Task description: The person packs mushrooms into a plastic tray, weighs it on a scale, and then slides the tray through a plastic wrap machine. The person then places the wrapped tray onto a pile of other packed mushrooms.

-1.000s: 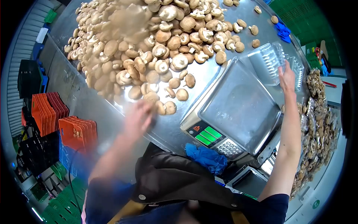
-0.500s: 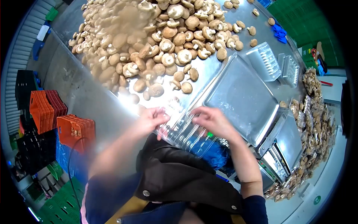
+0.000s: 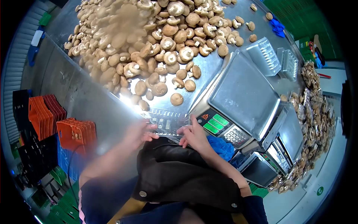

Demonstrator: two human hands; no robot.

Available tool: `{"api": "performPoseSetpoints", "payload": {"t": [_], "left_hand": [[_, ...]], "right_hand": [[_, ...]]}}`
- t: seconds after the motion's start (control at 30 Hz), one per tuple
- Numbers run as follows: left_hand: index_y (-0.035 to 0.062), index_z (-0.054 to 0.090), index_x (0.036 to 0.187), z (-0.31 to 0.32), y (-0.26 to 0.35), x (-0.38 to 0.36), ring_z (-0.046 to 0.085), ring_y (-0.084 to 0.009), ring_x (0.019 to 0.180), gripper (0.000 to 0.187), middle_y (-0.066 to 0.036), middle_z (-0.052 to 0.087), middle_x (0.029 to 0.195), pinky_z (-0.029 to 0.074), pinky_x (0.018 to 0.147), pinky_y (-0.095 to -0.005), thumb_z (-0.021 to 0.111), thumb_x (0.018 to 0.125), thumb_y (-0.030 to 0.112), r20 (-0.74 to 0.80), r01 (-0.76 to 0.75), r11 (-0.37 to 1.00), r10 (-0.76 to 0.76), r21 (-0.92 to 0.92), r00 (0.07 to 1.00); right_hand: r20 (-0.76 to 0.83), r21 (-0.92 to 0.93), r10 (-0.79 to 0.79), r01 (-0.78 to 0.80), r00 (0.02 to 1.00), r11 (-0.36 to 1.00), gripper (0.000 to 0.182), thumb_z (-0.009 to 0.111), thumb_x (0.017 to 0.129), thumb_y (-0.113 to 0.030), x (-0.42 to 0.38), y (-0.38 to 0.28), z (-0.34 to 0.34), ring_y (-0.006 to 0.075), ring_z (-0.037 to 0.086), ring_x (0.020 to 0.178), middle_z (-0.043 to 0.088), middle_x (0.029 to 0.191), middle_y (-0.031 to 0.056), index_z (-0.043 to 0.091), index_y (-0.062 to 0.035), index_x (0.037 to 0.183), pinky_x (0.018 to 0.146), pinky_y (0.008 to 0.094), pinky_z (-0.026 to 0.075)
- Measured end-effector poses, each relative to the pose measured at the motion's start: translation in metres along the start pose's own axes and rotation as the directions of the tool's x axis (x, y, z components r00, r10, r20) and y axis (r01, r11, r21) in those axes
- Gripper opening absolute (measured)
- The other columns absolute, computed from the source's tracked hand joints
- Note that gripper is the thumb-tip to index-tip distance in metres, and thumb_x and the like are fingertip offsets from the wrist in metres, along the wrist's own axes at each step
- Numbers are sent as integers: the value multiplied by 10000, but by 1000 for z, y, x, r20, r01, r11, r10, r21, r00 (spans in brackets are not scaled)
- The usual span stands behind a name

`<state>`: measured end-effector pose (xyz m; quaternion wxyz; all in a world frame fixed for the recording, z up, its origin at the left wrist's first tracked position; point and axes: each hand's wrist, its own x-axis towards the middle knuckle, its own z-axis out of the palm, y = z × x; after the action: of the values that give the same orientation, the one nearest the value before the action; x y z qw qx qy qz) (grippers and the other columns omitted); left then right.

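A clear plastic tray [image 3: 166,121] with ribbed sides lies level at the near edge of the metal table. My left hand [image 3: 138,133], hazy in the picture, grips its left end. At the opposite end, the fingers of my right hand [image 3: 195,135] are closed on the tray's rim. Nothing shows inside the tray. Just beyond it, a few loose shiitake mushrooms [image 3: 176,99] lie in front of a large heap of shiitake mushrooms [image 3: 169,31]. To the right of the tray stands a weighing scale [image 3: 242,93] with lit green digits and a bare metal pan.
Clear plastic trays [image 3: 264,56] sit behind the scale, near a blue glove [image 3: 276,28]. A wrapping machine [image 3: 285,138] and many packed mushrooms [image 3: 317,127] are on the right. Orange crates [image 3: 76,132] stand at left, beyond the table edge.
Both hands have brought the tray lower and to the left, from a tilted position in front of the scale to level. The scale's lit display and keypad have come into view.
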<state>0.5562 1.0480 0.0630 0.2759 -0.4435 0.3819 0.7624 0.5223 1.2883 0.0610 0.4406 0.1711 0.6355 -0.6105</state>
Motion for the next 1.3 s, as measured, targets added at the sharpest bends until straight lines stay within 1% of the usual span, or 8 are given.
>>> {"api": "performPoseSetpoints", "payload": {"t": [0.3,0.53,0.63,0.77,0.9,0.97,1.13,1.3], "left_hand": [[-81,320,1277,-6,-28,11,684,-417,820,375,-323,570,1164,575,456,-272,376,918,9,118,364,895,-345,-258,931],[-131,306,1270,-28,23,40,697,-345,718,371,-291,606,1078,581,450,-251,356,923,-9,13,151,975,-151,-165,988],[-120,354,1239,-18,16,42,691,-324,696,320,-265,616,1065,594,501,-258,385,953,19,-7,-91,996,91,14,996],[-110,361,1231,3,2,22,683,-361,774,300,-267,611,1088,616,635,-322,420,968,24,-65,23,999,-24,-23,998],[-91,360,1227,-10,21,70,681,-360,779,276,-279,600,1105,616,642,-331,390,969,0,-15,-32,994,30,-108,999],[-107,379,1244,13,53,80,682,-337,764,304,-257,606,1065,595,595,-321,390,955,-15,19,-240,970,239,51,971],[-127,432,1182,46,82,147,657,-326,660,307,-231,597,1039,584,559,-362,355,892,-59,-57,-542,839,539,-53,840],[-211,520,1003,50,75,177,665,-336,617,209,-283,621,784,553,506,-337,391,902,-82,-143,-590,805,579,-55,803]], "right_hand": [[-11,-226,96,-96,995,969,562,396,928,-39,-22,-17,-23,100,504,434,597,703,87,225,8,1461,355,230,393],[12,20,82,-83,997,996,474,386,935,-46,58,-9,10,111,478,409,570,685,90,324,-20,1404,317,260,339],[-128,-89,-137,127,982,988,429,370,957,-54,45,-1,16,116,479,401,564,699,97,339,-11,1382,312,258,340],[-164,-40,66,-73,984,996,417,365,965,-47,29,-4,7,125,473,382,566,717,107,346,-7,1380,310,266,341],[-180,-17,-57,55,982,998,409,356,956,-20,76,-8,7,134,485,388,567,682,96,327,22,1362,312,283,380],[-274,-62,-182,172,944,983,299,340,963,-12,103,-29,12,144,475,383,571,702,106,382,27,1257,314,290,369],[-459,62,-278,343,844,937,202,375,975,-67,182,-68,2,164,478,380,574,715,105,471,37,1119,308,299,363],[-544,79,-297,399,785,913,265,350,978,-52,197,-78,-3,145,495,390,583,720,102,509,7,1183,322,272,384]]}}
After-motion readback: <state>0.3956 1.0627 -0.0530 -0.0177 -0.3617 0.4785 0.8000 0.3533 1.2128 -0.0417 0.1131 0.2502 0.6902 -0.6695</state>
